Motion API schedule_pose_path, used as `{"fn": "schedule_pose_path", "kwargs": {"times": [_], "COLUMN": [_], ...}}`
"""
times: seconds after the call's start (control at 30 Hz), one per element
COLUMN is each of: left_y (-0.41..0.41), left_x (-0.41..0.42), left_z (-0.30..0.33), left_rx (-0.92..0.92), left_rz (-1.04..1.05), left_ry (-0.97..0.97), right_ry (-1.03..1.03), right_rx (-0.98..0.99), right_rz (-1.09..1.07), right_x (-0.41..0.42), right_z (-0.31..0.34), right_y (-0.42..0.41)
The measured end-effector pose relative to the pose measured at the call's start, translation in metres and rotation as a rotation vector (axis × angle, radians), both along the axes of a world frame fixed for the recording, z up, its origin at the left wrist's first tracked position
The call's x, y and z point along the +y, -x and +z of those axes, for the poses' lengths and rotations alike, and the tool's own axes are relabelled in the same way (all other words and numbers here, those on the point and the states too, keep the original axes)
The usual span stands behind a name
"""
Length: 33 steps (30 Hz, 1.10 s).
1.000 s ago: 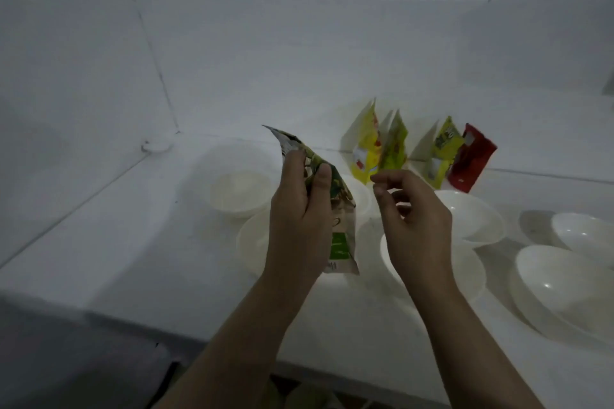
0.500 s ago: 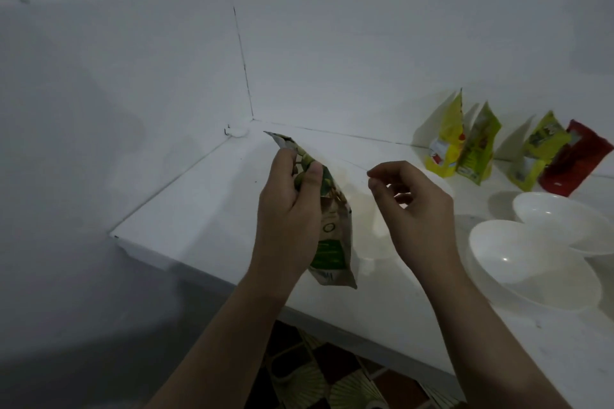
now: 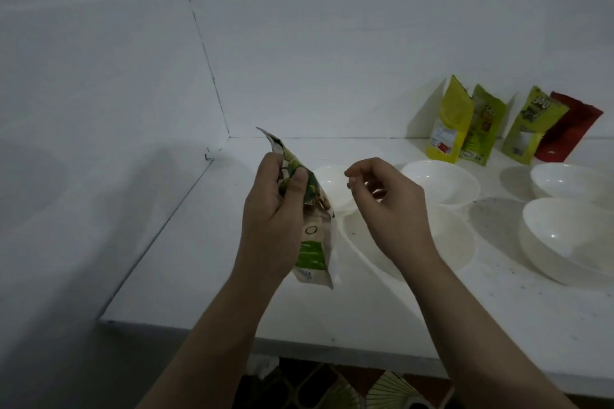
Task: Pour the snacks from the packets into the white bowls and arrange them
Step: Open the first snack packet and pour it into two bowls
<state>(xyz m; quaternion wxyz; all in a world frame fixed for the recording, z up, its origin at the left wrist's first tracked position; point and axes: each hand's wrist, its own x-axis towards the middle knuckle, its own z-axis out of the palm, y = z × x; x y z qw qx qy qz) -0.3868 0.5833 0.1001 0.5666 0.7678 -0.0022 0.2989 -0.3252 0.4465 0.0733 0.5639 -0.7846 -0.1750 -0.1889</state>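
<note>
Fingers first: the left hand [image 3: 272,216] has its thumb and fingers wrapped round the upper half of a green packet [image 3: 309,226], holding it upright above the near-left part of the white counter [image 3: 199,242]. The right hand [image 3: 388,206] is just beside it with its fingers curled in loosely. I can't make out anything between them, so I'd call it empty, maybe pinching at nothing.

The packet's top corner sticks up past the left thumb, and I can't tell if it's torn open yet. It looks like thin crinkly foil, light and floppy, probably a bit slick, so squeezing the middle would just crush whatever's inside. My guess is the smart grip is the flat seam up top for tearing, then the bottom corner for tipping.

Five white bowls sit to the right. The small bowl [image 3: 335,183] is right behind the packet, and a larger bowl [image 3: 442,183] sits further right. All look empty from here. Four more packets, including a yellow packet [image 3: 450,123] and a red packet [image 3: 571,129], lean on the far wall [image 3: 332,43].
</note>
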Motion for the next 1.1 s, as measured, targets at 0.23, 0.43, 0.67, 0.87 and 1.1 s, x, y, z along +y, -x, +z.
{"fn": "schedule_pose_path", "kwargs": {"times": [0.23,0.43,0.67,0.87,1.1], "left_y": [-0.010,-0.010,-0.015,-0.028,-0.036], "left_x": [0.045,0.057,0.073,0.074,0.085], "left_z": [-0.022,-0.042,-0.042,-0.040,-0.030], "left_rx": [0.235,0.260,0.321,0.429,0.469], "left_rz": [-0.174,-0.246,-0.417,-0.288,-0.485], "left_ry": [-0.043,-0.061,0.099,0.248,0.209], "right_ry": [0.029,0.061,0.042,0.025,-0.006], "right_rx": [0.119,0.195,0.252,0.361,0.492], "right_rz": [-0.071,-0.104,-0.110,-0.056,0.050], "right_x": [0.045,0.058,0.069,0.074,0.078], "right_z": [-0.025,-0.037,-0.041,-0.031,-0.011], "right_y": [0.007,0.014,0.015,0.015,0.023]}}
